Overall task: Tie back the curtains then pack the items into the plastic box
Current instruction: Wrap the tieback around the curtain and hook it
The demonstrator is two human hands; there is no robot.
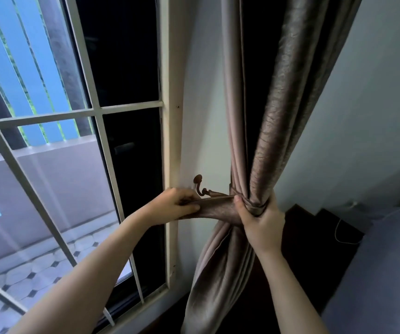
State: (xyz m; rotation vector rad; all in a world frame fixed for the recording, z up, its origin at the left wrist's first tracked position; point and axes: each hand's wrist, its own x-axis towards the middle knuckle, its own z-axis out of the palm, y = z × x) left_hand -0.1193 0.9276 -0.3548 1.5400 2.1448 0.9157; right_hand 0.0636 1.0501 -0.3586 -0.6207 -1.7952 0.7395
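Note:
A brown-grey curtain hangs gathered against the white wall, right of the window. A matching fabric tieback band wraps around it at waist height. My right hand grips the bunched curtain and the band where they meet. My left hand pinches the band's free end and holds it stretched leftward, just below a bronze wall hook. The band's end sits next to the hook; whether it is looped on the hook cannot be told. No plastic box is in view.
A white-framed window with metal bars fills the left side, looking onto a tiled balcony. A grey upholstered piece sits at the lower right, with dark wooden furniture behind it and a thin cord hanging there.

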